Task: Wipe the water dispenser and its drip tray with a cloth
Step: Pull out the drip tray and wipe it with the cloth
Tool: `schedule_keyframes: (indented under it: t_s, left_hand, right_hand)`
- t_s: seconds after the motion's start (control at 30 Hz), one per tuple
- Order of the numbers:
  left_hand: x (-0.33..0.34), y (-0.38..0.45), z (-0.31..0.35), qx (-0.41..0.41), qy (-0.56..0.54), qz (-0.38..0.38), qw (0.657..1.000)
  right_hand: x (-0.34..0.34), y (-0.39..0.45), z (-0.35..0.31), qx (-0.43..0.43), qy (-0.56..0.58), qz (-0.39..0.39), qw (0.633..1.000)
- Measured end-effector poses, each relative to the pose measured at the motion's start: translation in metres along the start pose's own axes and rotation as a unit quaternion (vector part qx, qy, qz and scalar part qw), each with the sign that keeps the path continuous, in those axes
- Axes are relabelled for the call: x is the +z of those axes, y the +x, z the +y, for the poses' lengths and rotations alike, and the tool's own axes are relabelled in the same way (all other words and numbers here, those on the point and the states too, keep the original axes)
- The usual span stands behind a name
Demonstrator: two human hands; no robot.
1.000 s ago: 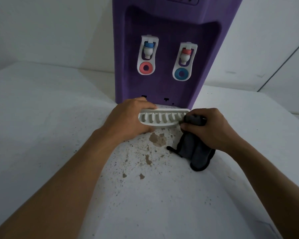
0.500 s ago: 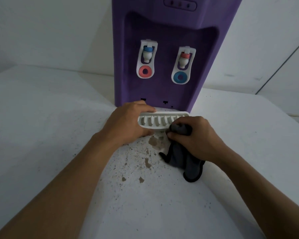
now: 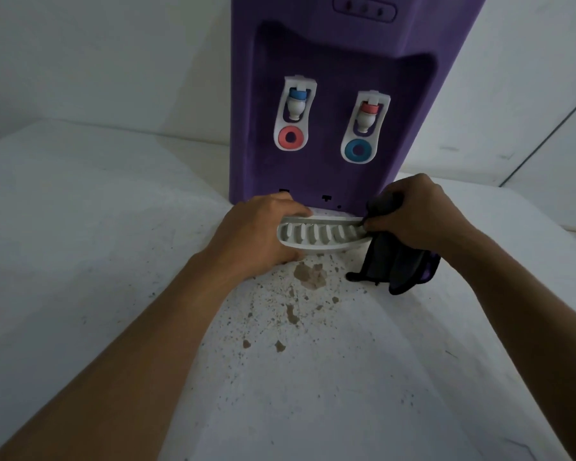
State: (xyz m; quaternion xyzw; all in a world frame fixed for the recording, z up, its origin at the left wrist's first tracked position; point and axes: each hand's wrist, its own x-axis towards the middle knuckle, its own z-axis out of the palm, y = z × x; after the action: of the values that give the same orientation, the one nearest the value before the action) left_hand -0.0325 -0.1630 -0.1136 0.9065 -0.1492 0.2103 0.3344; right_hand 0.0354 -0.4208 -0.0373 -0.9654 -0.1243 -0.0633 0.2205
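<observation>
White speckled surface (image 3: 313,377) carries our purple water dispenser (image 3: 330,78). Our right hand (image 3: 416,214), fingers gripping the dark cloth (image 3: 396,261), has swept back to the drip tray's (image 3: 316,234) right end; our left hand (image 3: 256,234), fingers curled around its left end, steadies it, so tray wiping continues.

Both forearms are bare from the bottom of the view all the way up to the hands; no sleeve, cuff or glove shows on either one. The left hand (image 3: 258,232) has no ring, and its wrist carries no watch, strap or bracelet. The right hand (image 3: 419,216) is just as plain, with nothing worn on the fingers or the wrist. The nails that show on the left hand look short, though the dim light makes them hard to read. The arms run out of view at the lower edge before the elbows, so any clothing higher up is out of sight.
</observation>
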Motion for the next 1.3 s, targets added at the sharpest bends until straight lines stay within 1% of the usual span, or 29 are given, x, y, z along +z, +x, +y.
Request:
schedule_keyframes:
  t_s: [0.07, 0.1, 0.17, 0.2, 0.27, 0.4, 0.47, 0.53, 0.6, 0.7, 0.83, 0.9, 1.07, 1.1, 1.2, 1.3]
  left_hand:
    - [0.000, 0.000, 0.001, 0.001, -0.002, 0.001, 1.000]
    - [0.000, 0.000, 0.001, 0.001, -0.002, 0.000, 1.000]
    - [0.000, 0.000, 0.002, 0.005, 0.001, -0.001, 1.000]
    - [0.000, 0.000, 0.002, 0.005, 0.003, 0.000, 1.000]
    - [0.000, 0.000, 0.002, 0.007, 0.005, 0.002, 1.000]
    - [0.000, 0.000, 0.002, 0.008, 0.004, 0.003, 1.000]
    - [-0.001, -0.001, 0.002, 0.010, 0.008, 0.003, 1.000]
    - [-0.001, -0.001, 0.003, 0.008, 0.008, 0.002, 1.000]
    - [-0.001, -0.001, 0.003, 0.004, 0.010, 0.002, 1.000]
    - [-0.002, -0.001, 0.004, 0.004, 0.016, 0.007, 1.000]
    - [-0.002, -0.001, 0.006, 0.003, 0.016, 0.004, 1.000]
    - [-0.002, -0.001, 0.007, 0.004, 0.021, 0.005, 1.000]
    - [-0.002, -0.001, 0.007, 0.004, 0.019, -0.002, 1.000]
    - [-0.002, -0.001, 0.007, 0.006, 0.018, -0.002, 1.000]
    - [-0.001, -0.001, 0.007, 0.014, 0.020, 0.000, 1.000]
    - [-0.001, 0.001, 0.006, 0.009, 0.020, -0.002, 1.000]
  right_hand:
    - [0.005, -0.001, -0.004, -0.037, -0.032, -0.001, 0.999]
    - [0.008, -0.002, -0.004, -0.063, -0.060, 0.013, 0.996]
    - [0.013, -0.007, -0.004, -0.130, -0.124, 0.046, 0.983]
    - [0.014, -0.008, -0.003, -0.163, -0.138, 0.050, 0.976]
    - [0.013, -0.011, 0.001, -0.203, -0.130, 0.038, 0.970]
    - [0.004, -0.009, 0.012, -0.245, -0.103, -0.010, 0.964]
    - [0.000, -0.006, 0.018, -0.251, -0.065, -0.035, 0.965]
    - [-0.004, -0.003, 0.025, -0.230, -0.041, -0.045, 0.971]
    - [-0.004, -0.001, 0.030, -0.213, -0.063, -0.041, 0.974]
    - [-0.001, 0.000, 0.029, -0.226, -0.103, -0.023, 0.968]
    - [-0.001, 0.004, 0.024, -0.228, -0.167, -0.032, 0.959]
    - [-0.002, 0.005, 0.021, -0.258, -0.192, -0.034, 0.946]
    - [-0.004, 0.012, 0.011, -0.340, -0.214, -0.051, 0.914]
    - [-0.004, 0.013, 0.012, -0.346, -0.210, -0.056, 0.913]
    - [-0.008, 0.016, 0.015, -0.344, -0.160, -0.072, 0.922]
    - [-0.006, 0.021, 0.013, -0.369, -0.147, -0.075, 0.915]
